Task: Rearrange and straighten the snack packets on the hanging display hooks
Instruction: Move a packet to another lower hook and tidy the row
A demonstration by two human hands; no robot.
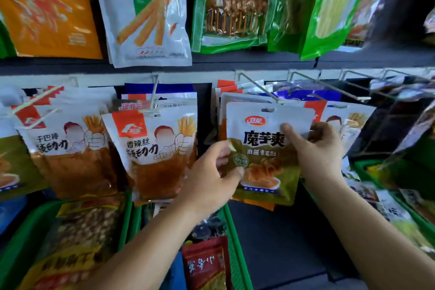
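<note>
A white and olive-green snack packet hangs at the centre, in front of several similar packets. My left hand pinches its lower left edge with thumb and fingers. My right hand grips its right edge, thumb on the front. A metal display hook slants out just above the packet's punched hole. Whether the packet sits on that hook I cannot tell. Two stacks of white and orange packets hang on hooks to the left.
Larger orange, white and green bags hang on the upper row. Empty wire hooks jut out at the right. Green plastic baskets holding more snacks stand below, either side of a dark shelf.
</note>
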